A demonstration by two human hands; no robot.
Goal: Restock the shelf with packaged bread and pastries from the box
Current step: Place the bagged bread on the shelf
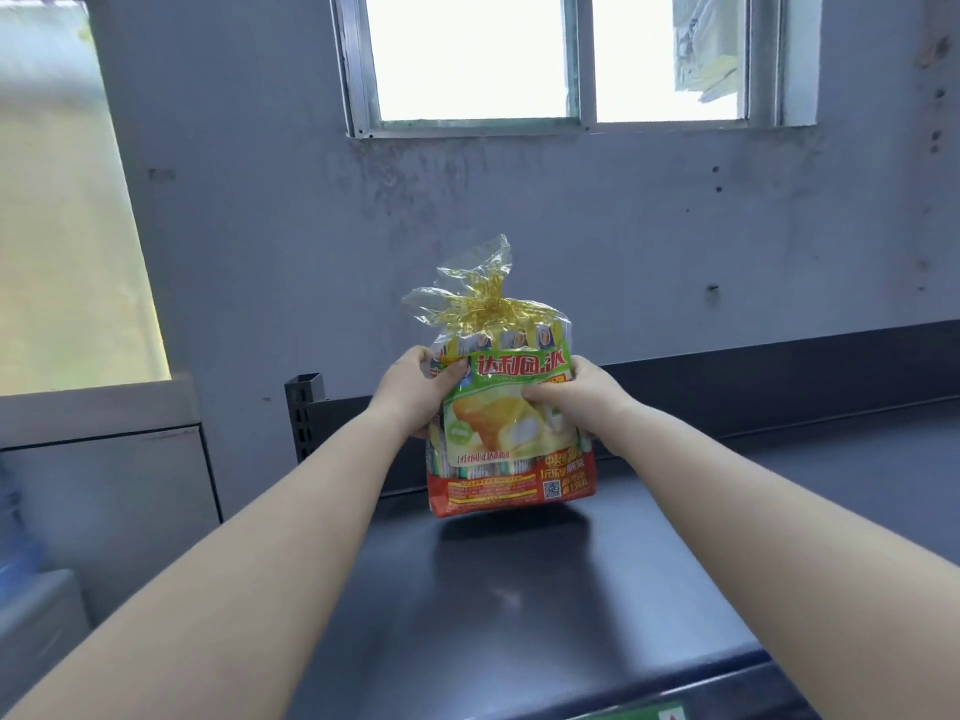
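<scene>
While both arms reach forward, the left hand [410,394] and the right hand [574,402] each grip one side of a bag of pastries [506,407], fingers curled round it. The bag stands upright, tied at the top with a gold ribbon [485,304]. Its bottom is just over the dark shelf [545,589], near the back edge, below a window [561,59].

Your left hand [410,394] and right hand [576,402] flank the clear plastic pastry bag [506,407] (upright) over the dark metal shelf [519,589]; the aluminium-framed window [582,59] sits behind, above.
</scene>
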